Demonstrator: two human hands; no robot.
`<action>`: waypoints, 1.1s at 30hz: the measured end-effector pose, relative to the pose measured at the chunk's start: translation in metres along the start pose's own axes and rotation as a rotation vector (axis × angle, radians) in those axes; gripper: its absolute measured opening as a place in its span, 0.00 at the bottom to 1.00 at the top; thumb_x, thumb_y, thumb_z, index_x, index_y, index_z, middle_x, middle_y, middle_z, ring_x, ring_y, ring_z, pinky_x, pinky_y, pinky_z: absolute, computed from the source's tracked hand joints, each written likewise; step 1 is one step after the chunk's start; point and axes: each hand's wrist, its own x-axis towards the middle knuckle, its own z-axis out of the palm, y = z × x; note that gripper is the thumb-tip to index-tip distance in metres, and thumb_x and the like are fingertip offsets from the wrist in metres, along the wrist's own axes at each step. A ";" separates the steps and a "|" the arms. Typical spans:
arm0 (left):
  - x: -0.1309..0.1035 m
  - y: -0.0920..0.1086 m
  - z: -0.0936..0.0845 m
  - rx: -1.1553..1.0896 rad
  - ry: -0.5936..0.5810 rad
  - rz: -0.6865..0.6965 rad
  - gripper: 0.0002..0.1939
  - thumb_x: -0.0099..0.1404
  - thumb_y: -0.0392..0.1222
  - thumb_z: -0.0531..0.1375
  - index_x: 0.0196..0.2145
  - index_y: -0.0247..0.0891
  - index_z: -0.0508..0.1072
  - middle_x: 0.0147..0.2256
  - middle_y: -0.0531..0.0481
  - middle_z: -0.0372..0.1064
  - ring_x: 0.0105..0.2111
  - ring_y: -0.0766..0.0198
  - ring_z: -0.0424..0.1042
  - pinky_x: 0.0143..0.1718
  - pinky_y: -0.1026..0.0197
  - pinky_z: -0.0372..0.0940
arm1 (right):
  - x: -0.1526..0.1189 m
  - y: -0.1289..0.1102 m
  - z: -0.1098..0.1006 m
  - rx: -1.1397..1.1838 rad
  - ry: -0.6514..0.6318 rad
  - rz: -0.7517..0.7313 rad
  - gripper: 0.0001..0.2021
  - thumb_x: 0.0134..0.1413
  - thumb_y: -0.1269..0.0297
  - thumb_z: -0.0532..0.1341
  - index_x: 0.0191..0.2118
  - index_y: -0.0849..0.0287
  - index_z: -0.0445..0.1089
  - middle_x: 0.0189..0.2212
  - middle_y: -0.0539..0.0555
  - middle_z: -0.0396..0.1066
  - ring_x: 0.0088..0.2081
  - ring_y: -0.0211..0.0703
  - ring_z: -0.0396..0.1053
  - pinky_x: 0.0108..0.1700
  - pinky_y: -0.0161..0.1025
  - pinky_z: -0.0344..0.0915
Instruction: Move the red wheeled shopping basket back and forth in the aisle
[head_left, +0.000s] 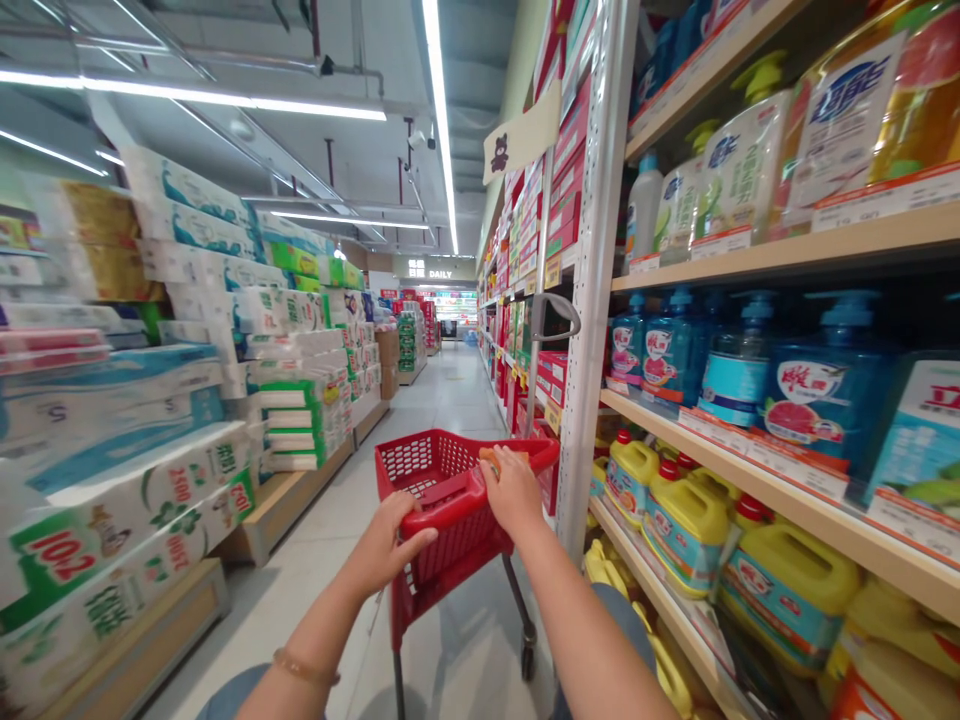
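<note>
A red shopping cart [442, 590] with a perforated basket stands in the aisle, turned somewhat to the right. My left hand [394, 545] is wrapped over the left end of its red handle, the thumb lying along the near side. On the handle's right part rests my right hand [511, 488], its fingers curled over, close to a small orange patch. The visible part of the basket holds no goods. A bracelet [306, 668] circles my left wrist.
Stacked tissue packs [127, 530] line the left side on low wooden platforms [277, 505]. Close on the right, shelves [750, 445] hold blue pump bottles [810, 390] and yellow jugs [686, 530]. A white metal upright [596, 260] stands beside the cart. The tiled floor [442, 385] runs ahead.
</note>
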 end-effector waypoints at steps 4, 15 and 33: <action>0.003 0.007 0.025 0.029 0.049 -0.011 0.15 0.64 0.54 0.55 0.34 0.39 0.64 0.33 0.49 0.66 0.35 0.58 0.65 0.41 0.55 0.62 | -0.021 -0.025 0.010 0.039 -0.022 -0.109 0.19 0.63 0.60 0.54 0.54 0.64 0.69 0.55 0.60 0.68 0.59 0.49 0.61 0.63 0.47 0.51; -0.002 -0.019 0.045 0.012 0.046 0.016 0.25 0.64 0.56 0.55 0.54 0.41 0.62 0.53 0.41 0.65 0.55 0.50 0.62 0.58 0.43 0.56 | -0.030 -0.021 0.005 0.029 0.030 -0.104 0.17 0.63 0.61 0.53 0.53 0.62 0.70 0.52 0.59 0.70 0.57 0.48 0.63 0.62 0.48 0.52; 0.020 -0.026 0.059 0.014 -0.026 -0.187 0.18 0.67 0.54 0.48 0.49 0.44 0.66 0.48 0.48 0.67 0.51 0.56 0.64 0.55 0.46 0.55 | -0.034 -0.027 0.016 -0.024 0.013 -0.101 0.19 0.63 0.60 0.53 0.54 0.63 0.69 0.54 0.59 0.69 0.59 0.49 0.61 0.63 0.47 0.51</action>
